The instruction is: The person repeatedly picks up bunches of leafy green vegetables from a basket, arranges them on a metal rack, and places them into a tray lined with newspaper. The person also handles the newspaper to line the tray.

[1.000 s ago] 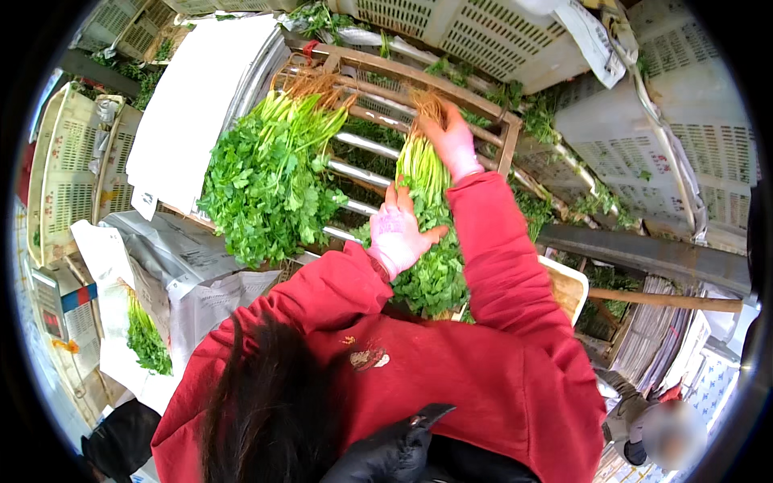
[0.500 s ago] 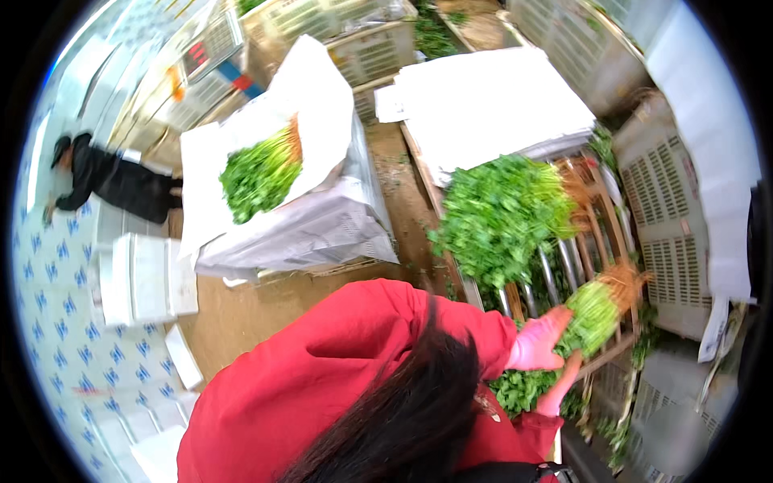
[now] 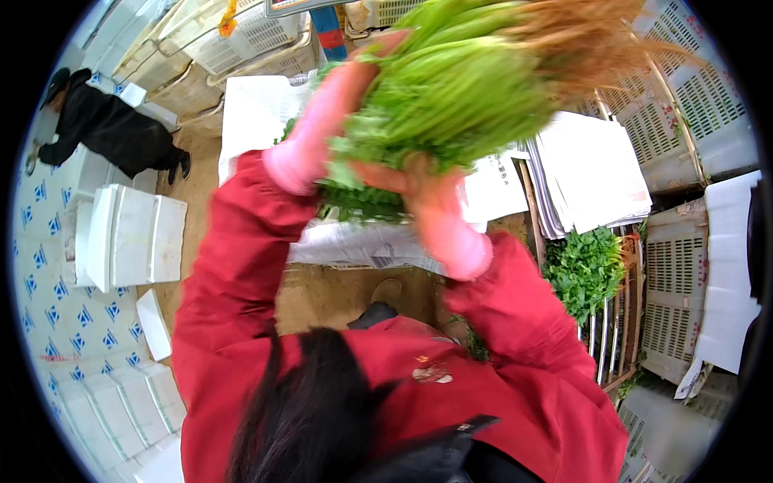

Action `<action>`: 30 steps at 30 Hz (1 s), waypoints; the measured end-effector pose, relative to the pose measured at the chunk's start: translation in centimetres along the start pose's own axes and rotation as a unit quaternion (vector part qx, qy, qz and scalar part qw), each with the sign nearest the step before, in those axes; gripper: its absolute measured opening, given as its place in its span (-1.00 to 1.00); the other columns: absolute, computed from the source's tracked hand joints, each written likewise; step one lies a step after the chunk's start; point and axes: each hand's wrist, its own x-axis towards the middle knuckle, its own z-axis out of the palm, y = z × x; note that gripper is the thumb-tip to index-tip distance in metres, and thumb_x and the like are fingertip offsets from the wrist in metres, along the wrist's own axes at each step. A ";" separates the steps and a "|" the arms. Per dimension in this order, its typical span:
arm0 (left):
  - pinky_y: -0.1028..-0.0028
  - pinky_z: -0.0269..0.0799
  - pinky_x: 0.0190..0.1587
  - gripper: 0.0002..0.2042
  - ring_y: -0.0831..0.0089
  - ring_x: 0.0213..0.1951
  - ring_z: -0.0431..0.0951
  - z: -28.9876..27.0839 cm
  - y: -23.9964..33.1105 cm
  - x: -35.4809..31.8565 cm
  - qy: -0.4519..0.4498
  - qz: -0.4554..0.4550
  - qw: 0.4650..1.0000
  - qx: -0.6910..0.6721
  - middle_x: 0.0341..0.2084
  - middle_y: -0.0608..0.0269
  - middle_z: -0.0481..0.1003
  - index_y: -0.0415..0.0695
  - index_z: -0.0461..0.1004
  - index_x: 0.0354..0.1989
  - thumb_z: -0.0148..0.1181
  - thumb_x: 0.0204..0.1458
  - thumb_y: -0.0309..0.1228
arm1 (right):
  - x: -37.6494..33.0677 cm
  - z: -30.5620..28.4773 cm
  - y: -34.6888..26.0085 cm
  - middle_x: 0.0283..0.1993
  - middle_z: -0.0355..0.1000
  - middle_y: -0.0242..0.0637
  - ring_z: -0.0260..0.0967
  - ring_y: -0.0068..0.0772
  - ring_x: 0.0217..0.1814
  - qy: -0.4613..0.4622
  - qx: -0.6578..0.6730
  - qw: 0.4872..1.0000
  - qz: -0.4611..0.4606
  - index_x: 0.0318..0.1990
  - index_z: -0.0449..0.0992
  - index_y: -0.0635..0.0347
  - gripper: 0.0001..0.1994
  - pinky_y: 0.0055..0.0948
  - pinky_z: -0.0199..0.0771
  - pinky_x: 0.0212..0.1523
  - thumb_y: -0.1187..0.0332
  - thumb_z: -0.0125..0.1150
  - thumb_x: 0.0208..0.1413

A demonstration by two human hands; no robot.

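Bunch (image 3: 463, 88) held aloft in left hand (image 3: 332, 113) and right hand (image 3: 435, 197) over paper (image 3: 256, 105), not yet set down; fingers clasped around its leafy end, tips blurred or hidden. More greens (image 3: 586, 272) lie on rack (image 3: 632, 326), unlifted.

On your right, long slatted rack, brown wooden frame with silvery metal bars (image 3: 632, 322): stack of flat white paper sheets (image 3: 594, 173) at its far end; just nearer, leafy green bunch (image 3: 584, 270), brown roots toward the rack's right edge. Ahead of you, stand draped in printed whitish paper (image 3: 362, 245), top largely hidden. Brown floor (image 3: 310, 302) holds white box-shaped foam containers (image 3: 149, 237).
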 end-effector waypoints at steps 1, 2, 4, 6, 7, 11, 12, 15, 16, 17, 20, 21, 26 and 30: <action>0.22 0.26 0.32 0.09 0.11 0.29 0.36 -4.1 0.1 -1.0 0.024 -0.091 0.995 0.016 0.23 -0.06 0.35 -0.28 0.12 0.39 0.61 -0.33 -0.09 | 2.0 4.5 1.8 0.06 0.42 -0.11 0.41 -0.13 -0.02 0.007 -0.039 0.998 -0.040 0.13 0.38 0.16 -0.70 -0.25 0.39 0.03 0.34 -0.02 0.29; 0.20 0.28 0.30 0.07 0.04 0.26 0.38 -7.6 -1.1 -2.3 -0.018 -0.120 0.989 0.085 0.21 -0.09 0.37 -0.28 0.15 0.38 0.59 -0.33 -0.07 | 3.0 8.9 4.0 0.02 0.46 -0.11 0.44 -0.13 -0.06 0.029 -0.091 0.993 -0.068 0.09 0.41 0.15 -0.73 -0.24 0.41 0.00 0.37 0.00 0.27; 0.16 0.31 0.27 0.06 -0.05 0.22 0.41 -12.9 -6.3 -6.1 -0.143 -0.101 0.960 0.217 0.18 -0.14 0.40 -0.26 0.19 0.36 0.57 -0.36 -0.04 | 2.1 16.5 9.9 -0.07 0.54 -0.10 0.50 -0.12 -0.15 0.080 -0.152 0.985 -0.023 0.02 0.48 0.14 -0.77 -0.24 0.45 -0.07 0.42 0.04 0.25; 0.15 0.32 0.25 0.09 -0.08 0.19 0.43 -14.5 -14.3 -12.1 -0.217 -0.069 0.931 0.287 0.17 -0.15 0.40 -0.23 0.18 0.38 0.56 -0.40 -0.01 | 0.2 20.2 14.8 -0.03 0.54 -0.22 0.46 -0.20 -0.13 0.092 0.100 0.957 0.257 0.08 0.45 0.09 -0.75 -0.26 0.39 -0.02 0.29 0.04 0.31; 0.14 0.33 0.24 0.12 -0.09 0.18 0.43 -14.6 -18.0 -16.0 -0.218 -0.095 0.921 0.307 0.17 -0.14 0.40 -0.21 0.16 0.40 0.56 -0.42 0.00 | 0.0 21.0 15.6 -0.03 0.54 -0.28 0.44 -0.25 -0.11 0.113 0.234 0.880 0.396 0.10 0.43 0.06 -0.73 -0.27 0.36 0.01 0.22 0.04 0.34; 0.16 0.29 0.25 0.20 0.00 0.19 0.38 -10.7 -26.8 -24.6 -0.197 -0.272 0.848 0.411 0.26 -0.12 0.31 -0.20 0.02 0.46 0.55 -0.41 0.02 | 0.7 14.9 11.6 0.18 0.37 -0.22 0.36 -0.40 0.03 0.020 0.433 0.811 0.393 0.28 0.33 0.14 -0.54 -0.31 0.32 0.09 0.14 0.11 0.32; 0.14 0.25 0.27 0.18 -0.03 0.23 0.34 -10.1 -25.1 -22.5 -0.216 -0.240 0.841 0.433 0.28 -0.15 0.27 -0.20 0.03 0.46 0.54 -0.40 0.00 | 0.9 12.7 10.1 0.17 0.38 -0.21 0.37 -0.42 0.03 0.023 0.335 0.873 0.354 0.31 0.31 0.19 -0.51 -0.34 0.35 0.08 0.17 0.13 0.31; 0.13 0.23 0.29 0.03 -0.08 0.24 0.32 -11.3 -20.8 -19.3 -0.145 -0.199 0.910 0.332 0.26 -0.17 0.30 -0.24 0.11 0.41 0.47 -0.27 -0.06 | 4.1 6.4 6.8 0.01 0.47 -0.21 0.44 -0.40 -0.08 0.030 0.068 0.953 0.293 0.34 0.29 0.25 -0.47 -0.40 0.45 -0.05 0.22 0.15 0.29; 0.12 0.23 0.29 -0.03 -0.09 0.24 0.32 -12.0 -19.6 -19.0 -0.103 -0.183 0.924 0.320 0.25 -0.17 0.32 -0.26 0.15 0.39 0.45 -0.21 -0.08 | 5.4 4.8 6.8 -0.09 0.52 -0.21 0.49 -0.33 -0.18 0.032 0.030 0.962 0.269 0.34 0.31 0.22 -0.48 -0.37 0.48 -0.14 0.21 0.15 0.28; 0.12 0.23 0.28 -0.17 -0.13 0.22 0.34 -12.2 -18.4 -18.1 -0.065 -0.171 0.918 0.351 0.20 -0.19 0.36 -0.28 0.22 0.34 0.39 -0.12 -0.16 | 6.4 3.8 6.7 -0.06 0.52 -0.18 0.51 -0.27 -0.14 0.024 -0.033 0.971 0.237 0.26 0.39 0.20 -0.53 -0.37 0.50 -0.11 0.22 0.17 0.26; 0.04 0.15 0.31 -0.12 -0.11 0.25 0.30 -12.7 -18.6 -18.9 0.058 -0.148 0.851 0.500 0.21 -0.17 0.34 -0.33 0.19 0.34 0.38 -0.11 -0.06 | 10.5 4.2 7.8 0.06 0.49 -0.11 0.49 -0.10 0.04 -0.077 -0.298 0.943 0.122 0.05 0.58 0.17 -0.65 -0.29 0.50 0.02 0.18 0.19 0.20; 0.03 0.09 0.34 -0.08 -0.09 0.28 0.26 -12.2 -19.3 -19.3 0.051 -0.160 0.834 0.526 0.24 -0.16 0.30 -0.34 0.16 0.35 0.38 -0.11 -0.01 | 11.6 5.3 9.7 0.06 0.48 -0.08 0.47 -0.09 0.09 -0.117 -0.362 0.916 0.128 0.05 0.59 0.17 -0.63 -0.25 0.48 0.06 0.15 0.17 0.21; 0.01 -0.13 0.43 0.10 -0.02 0.39 0.09 -10.7 -23.2 -22.4 0.002 -0.229 0.783 0.578 0.36 -0.12 0.14 -0.36 0.01 0.42 0.31 -0.14 0.21 | 14.7 12.0 17.7 0.15 0.39 0.02 0.40 -0.01 0.21 -0.258 -0.503 0.773 0.288 0.02 0.61 0.14 -0.45 -0.13 0.46 0.16 -0.12 0.24 0.07; 0.01 -0.10 0.41 0.06 0.01 0.39 0.11 -10.2 -23.5 -23.0 -0.014 -0.220 0.764 0.606 0.36 -0.08 0.16 -0.36 0.07 0.40 0.30 -0.12 0.21 | 14.2 12.4 21.5 0.16 0.41 -0.09 0.42 -0.03 0.18 -0.225 -0.495 0.794 0.272 0.02 0.62 0.06 -0.60 -0.11 0.46 0.14 0.03 0.19 0.15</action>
